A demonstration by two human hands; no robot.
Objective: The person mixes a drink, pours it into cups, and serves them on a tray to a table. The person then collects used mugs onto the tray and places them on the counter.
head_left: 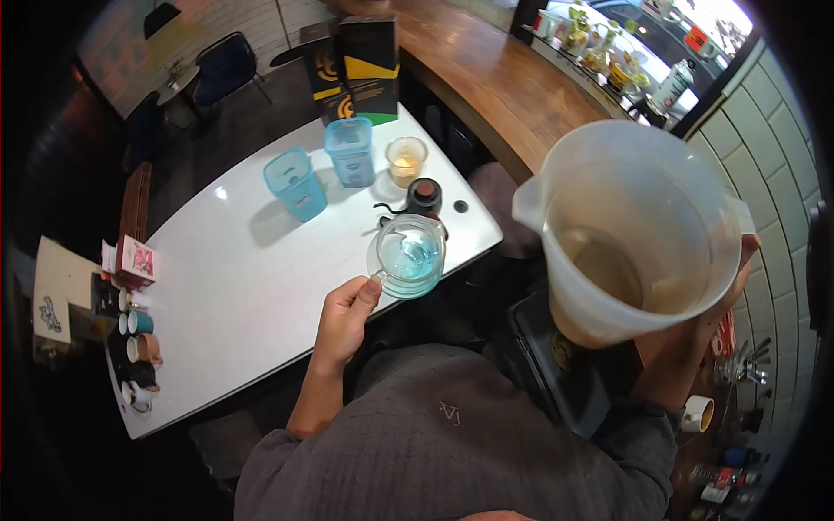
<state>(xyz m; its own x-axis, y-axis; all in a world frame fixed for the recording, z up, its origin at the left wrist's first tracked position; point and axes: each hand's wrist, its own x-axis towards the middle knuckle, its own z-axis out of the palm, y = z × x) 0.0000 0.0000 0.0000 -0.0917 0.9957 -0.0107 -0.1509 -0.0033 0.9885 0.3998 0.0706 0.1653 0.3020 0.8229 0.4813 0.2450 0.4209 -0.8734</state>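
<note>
My left hand [343, 317] is closed round the handle of a clear glass jug [411, 252]. The jug is over the near right edge of the white table; its contents look bluish and clear. Up on the right, my right hand [738, 280] grips a large translucent plastic pitcher [638, 234] at its handle side, with most of the fingers hidden behind it. The pitcher's wide mouth faces me, and a brownish tint shows at its bottom. Just beyond the glass jug stands a black gooseneck kettle [424, 196], partly covered by it.
On the white table [226, 321] are two blue plastic containers [296, 187], a clear cup [406, 161] with a pale brown content, and black-and-yellow boxes [369, 69]. Several cups [139, 323] line the left end. A wooden counter [486, 65] runs along the window.
</note>
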